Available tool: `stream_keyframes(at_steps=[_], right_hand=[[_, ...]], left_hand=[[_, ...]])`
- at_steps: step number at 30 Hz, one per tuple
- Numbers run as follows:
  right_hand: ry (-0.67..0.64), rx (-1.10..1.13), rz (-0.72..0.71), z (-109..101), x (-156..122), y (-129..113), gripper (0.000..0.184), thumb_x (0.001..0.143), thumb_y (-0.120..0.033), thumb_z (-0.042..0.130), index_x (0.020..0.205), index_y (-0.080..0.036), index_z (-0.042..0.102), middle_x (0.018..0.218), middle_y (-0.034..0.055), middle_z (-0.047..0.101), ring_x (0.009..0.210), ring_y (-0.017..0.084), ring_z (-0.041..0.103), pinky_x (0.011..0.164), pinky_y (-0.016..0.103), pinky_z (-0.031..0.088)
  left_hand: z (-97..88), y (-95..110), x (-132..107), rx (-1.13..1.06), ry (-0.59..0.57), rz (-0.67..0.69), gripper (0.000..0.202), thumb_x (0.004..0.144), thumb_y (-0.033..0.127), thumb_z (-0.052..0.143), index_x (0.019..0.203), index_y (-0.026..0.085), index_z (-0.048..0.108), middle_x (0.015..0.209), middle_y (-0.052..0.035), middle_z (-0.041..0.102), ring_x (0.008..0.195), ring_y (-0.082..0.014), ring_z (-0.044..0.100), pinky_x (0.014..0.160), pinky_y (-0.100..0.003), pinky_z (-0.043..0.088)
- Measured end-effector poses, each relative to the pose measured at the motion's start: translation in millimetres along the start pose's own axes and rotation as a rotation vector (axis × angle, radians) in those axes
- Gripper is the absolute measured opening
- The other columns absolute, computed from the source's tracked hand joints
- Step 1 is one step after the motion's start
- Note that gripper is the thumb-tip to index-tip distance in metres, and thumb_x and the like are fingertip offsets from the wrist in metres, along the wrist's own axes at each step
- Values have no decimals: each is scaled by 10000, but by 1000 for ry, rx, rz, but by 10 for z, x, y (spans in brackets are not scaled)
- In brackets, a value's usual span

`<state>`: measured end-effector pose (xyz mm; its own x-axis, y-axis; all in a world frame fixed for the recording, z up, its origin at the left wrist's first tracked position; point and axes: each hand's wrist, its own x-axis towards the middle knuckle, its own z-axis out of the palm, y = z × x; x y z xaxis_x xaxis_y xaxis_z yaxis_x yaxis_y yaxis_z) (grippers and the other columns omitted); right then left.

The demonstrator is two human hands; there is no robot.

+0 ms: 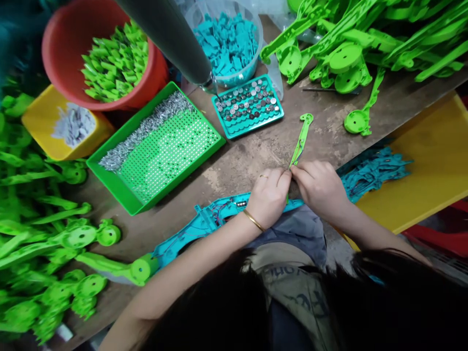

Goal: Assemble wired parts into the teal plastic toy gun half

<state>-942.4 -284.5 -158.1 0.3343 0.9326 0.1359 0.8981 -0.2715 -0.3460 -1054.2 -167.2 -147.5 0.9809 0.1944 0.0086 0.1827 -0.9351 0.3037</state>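
Near the front edge of the bench, my left hand (269, 195) and my right hand (317, 187) meet with fingers pinched on a slim green plastic part (302, 138). Its hooked end points away from me, and a dark wire seems to run along it. My fingers cover its near end. Under my left wrist lies a long blue plastic housing (183, 239) with red and dark wires and a small metal spring-like piece. A green round-ended part (144, 268) touches the housing's left end.
A green perforated basket (157, 197) holds small metal screws. Beside it are a teal tray (252, 124) of small round metal pieces, a red bucket (54, 48), a yellow container (40, 119) and a dark hanging tool (175, 39). Green parts (343, 56) pile up; a yellow bin (431, 161) sits right.
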Motion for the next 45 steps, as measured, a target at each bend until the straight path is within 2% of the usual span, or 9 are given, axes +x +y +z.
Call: stream_keyframes(at_steps=[3,6,9,14,19,25,35,42,45], right_hand=[[-48,-41,5,-46,-76,9,302,935,-202,429,1172,-150,608,1048,106,673,903,244,551,711,395,350],[-45,217,23,-47,-93,159,263,925,-236,484,1138,-195,634,1043,67,672,933,213,570,730,361,394],[57,405,87,-6,-31,352,230,925,-243,494,1075,-198,662,1007,58,673,937,180,600,775,321,436],[100,296,96,81,169,522,181,910,-297,525,976,-221,676,975,53,672,937,206,597,794,347,416],[115,280,119,132,268,529,142,893,-305,555,890,-206,657,914,45,658,896,194,575,769,335,396],[113,-45,-32,82,121,476,248,911,-274,503,1090,-232,670,948,53,663,850,215,506,699,356,326],[175,-7,-74,141,43,515,264,895,-299,546,1130,-273,663,1021,45,664,937,205,509,787,359,342],[121,43,51,96,53,480,260,917,-341,514,1093,-270,691,1063,62,635,1004,213,509,819,365,336],[98,89,78,52,72,464,264,921,-354,511,1088,-264,695,1064,67,624,1005,213,516,808,358,345]], left_hand=[[-8,20,1,8,-7,3,317,941,152,344,1104,100,611,999,-129,638,895,-225,562,828,-342,470],[-10,35,5,22,0,14,271,936,208,395,1043,88,613,954,-133,625,884,-237,548,791,-351,473],[-4,30,14,49,21,39,250,936,263,430,994,99,609,937,-130,614,882,-236,547,762,-347,473],[9,-2,24,74,28,79,194,934,255,448,914,140,603,904,-106,603,873,-225,547,747,-337,470],[20,-26,25,27,29,92,193,931,244,452,982,131,600,932,-116,607,867,-223,544,758,-354,481],[27,-20,24,35,44,89,187,926,238,463,959,123,607,922,-113,613,846,-221,541,750,-342,488],[37,-12,35,11,56,76,186,926,231,468,932,120,616,911,-111,612,860,-218,544,772,-331,482],[-220,111,-48,184,-97,-59,308,931,242,463,1186,114,580,967,-109,621,881,-246,548,752,-366,457],[-329,144,-142,230,-88,-143,261,923,236,476,1115,122,613,935,-111,615,867,-256,534,742,-376,441]])
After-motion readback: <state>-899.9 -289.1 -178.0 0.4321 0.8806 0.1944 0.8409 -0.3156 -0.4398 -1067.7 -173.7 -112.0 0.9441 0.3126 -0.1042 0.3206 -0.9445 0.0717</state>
